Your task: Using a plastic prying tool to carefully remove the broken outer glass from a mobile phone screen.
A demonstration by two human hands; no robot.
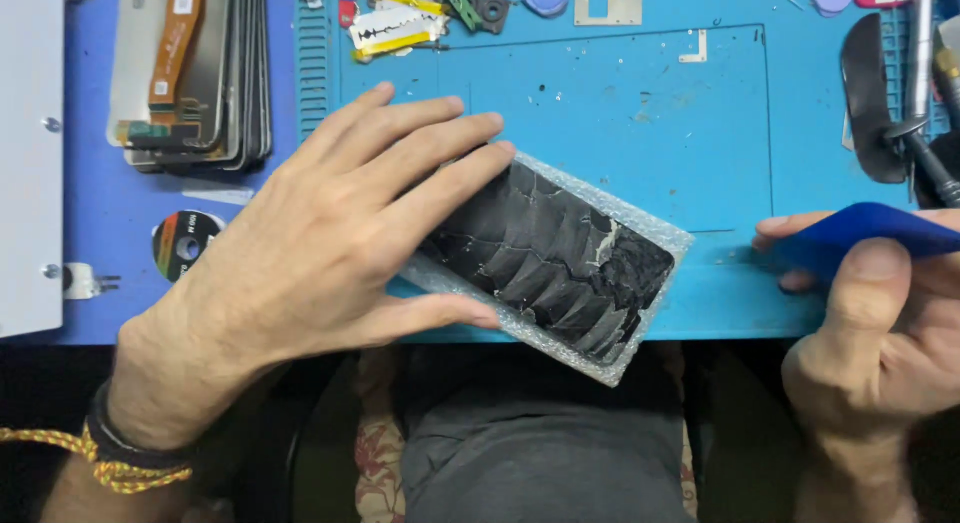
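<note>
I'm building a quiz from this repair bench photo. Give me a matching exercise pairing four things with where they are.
Things:
1. cracked black phone screen
2. flat blue plastic card
3. stack of flat phone panels
4. small round black disc

Places:
A. pinched in the right hand
B. top left
C. under the left hand, on bubble wrap
D. left of the left hand

Pairs: 1-C, 2-A, 3-B, 4-D

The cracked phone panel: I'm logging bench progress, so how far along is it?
Done: the cracked panel lies on bubble wrap on the blue mat. In hand: the left hand presses it flat; the right hand holds a blue plastic card, clear of it. Left: shattered glass covers the whole panel.
</note>
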